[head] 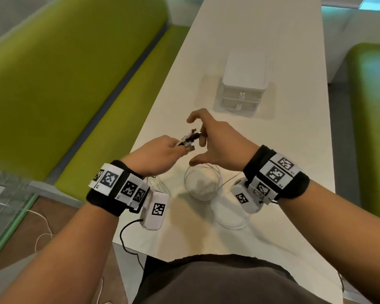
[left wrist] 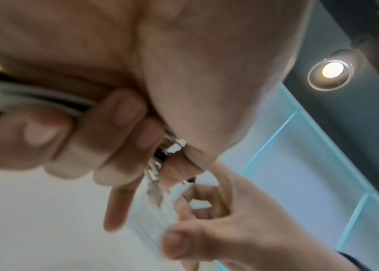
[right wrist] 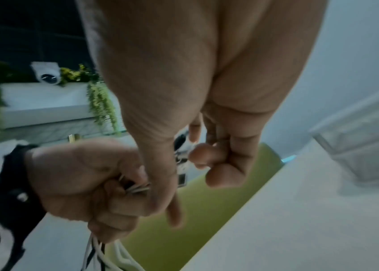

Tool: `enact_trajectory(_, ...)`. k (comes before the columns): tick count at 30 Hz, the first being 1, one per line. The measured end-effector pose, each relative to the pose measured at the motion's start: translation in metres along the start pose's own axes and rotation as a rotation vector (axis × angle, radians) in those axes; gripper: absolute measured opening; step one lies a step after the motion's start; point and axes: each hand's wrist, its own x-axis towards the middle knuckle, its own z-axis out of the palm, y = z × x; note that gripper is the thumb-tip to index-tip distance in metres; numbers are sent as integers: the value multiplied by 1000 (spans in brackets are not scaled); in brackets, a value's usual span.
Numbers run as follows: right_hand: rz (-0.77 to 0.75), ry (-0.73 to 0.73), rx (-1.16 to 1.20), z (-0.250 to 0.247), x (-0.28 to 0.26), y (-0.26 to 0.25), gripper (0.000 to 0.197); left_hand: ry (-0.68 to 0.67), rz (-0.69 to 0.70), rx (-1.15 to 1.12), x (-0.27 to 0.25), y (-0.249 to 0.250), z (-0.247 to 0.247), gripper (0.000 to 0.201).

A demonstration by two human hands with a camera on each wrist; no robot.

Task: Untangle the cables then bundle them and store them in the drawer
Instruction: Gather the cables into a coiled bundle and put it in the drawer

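Observation:
My left hand (head: 162,149) grips a bunch of white and black cables just behind their plug ends (head: 190,139), held above the white table (head: 272,154). In the left wrist view the fingers (left wrist: 123,128) wrap the cables (left wrist: 33,95), with metal plugs (left wrist: 167,152) sticking out. My right hand (head: 213,139) hovers at the plug tips, thumb and forefinger spread wide, the other fingers bent against the plugs. The rest of the white cable (head: 203,183) lies in loose loops on the table beneath both hands. From the left fist more cable (right wrist: 100,253) hangs down.
A small white two-drawer unit (head: 242,84) stands on a mat further up the table, both drawers closed; it also shows at the right in the right wrist view (right wrist: 365,146). A green bench (head: 64,84) runs along the left, another green seat (head: 373,106) on the right.

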Motion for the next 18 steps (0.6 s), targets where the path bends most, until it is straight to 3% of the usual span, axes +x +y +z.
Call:
enact_trajectory(2,106,70,26,6,4,17,64,96,-60,-29,3,-16,-4,39)
enact_trajectory(5,221,70,-125,25,10,42,26,122,-161,-121,10,-34,4,27)
enact_trajectory(8,273,-101,-201,51,8,62,38,49,-245,-467,17,-38,13,21)
enact_trajectory(10,254,-196,-270,64,5,69,34,35,-218,-578,20,-40,19,23)
enact_trajectory(12,261,-199,-283,65,2,73,20,62,-130,-590,23,-41,27,27)
enact_trajectory(16,311,-76,-169,42,-4,69,16,130,-40,-561,28,-45,43,31)
enact_trajectory(18,335,-10,8,22,-9,62,11,135,-9,-555,28,-44,49,30)
